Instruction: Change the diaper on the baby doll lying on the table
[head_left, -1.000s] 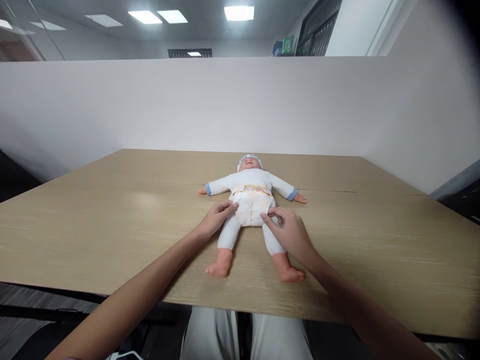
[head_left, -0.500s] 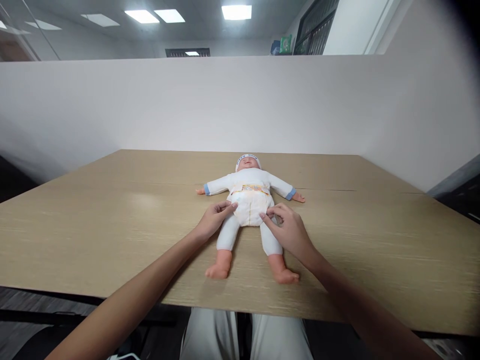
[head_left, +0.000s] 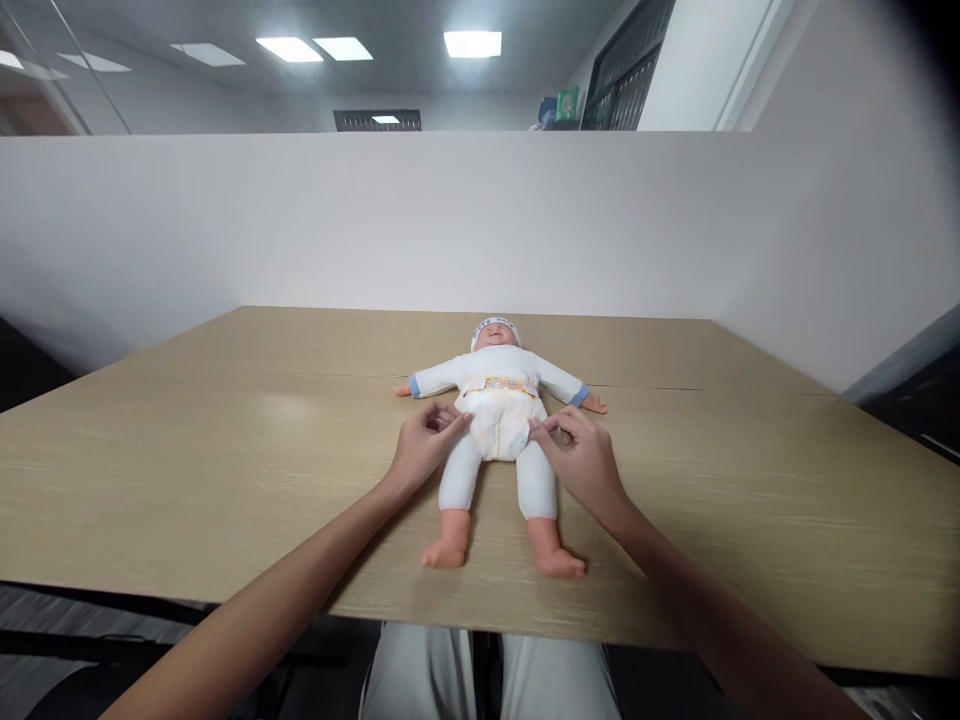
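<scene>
A doll (head_left: 497,364) lies on its back at the centre of the frame, on a wooden table (head_left: 225,460), head toward the top and feet toward the bottom. Its arms are spread to either side. A white diaper (head_left: 499,428) with a patterned waistband covers the hips, over white clothing with blue cuffs. The person's left hand (head_left: 429,443), left of centre, has thumb and fingertips pinched on the diaper's left edge. The right hand (head_left: 581,455), right of centre, pinches the opposite edge near the leg opening. A white partition (head_left: 480,225) stands behind the table; light trousers (head_left: 424,672) show at the bottom centre.
</scene>
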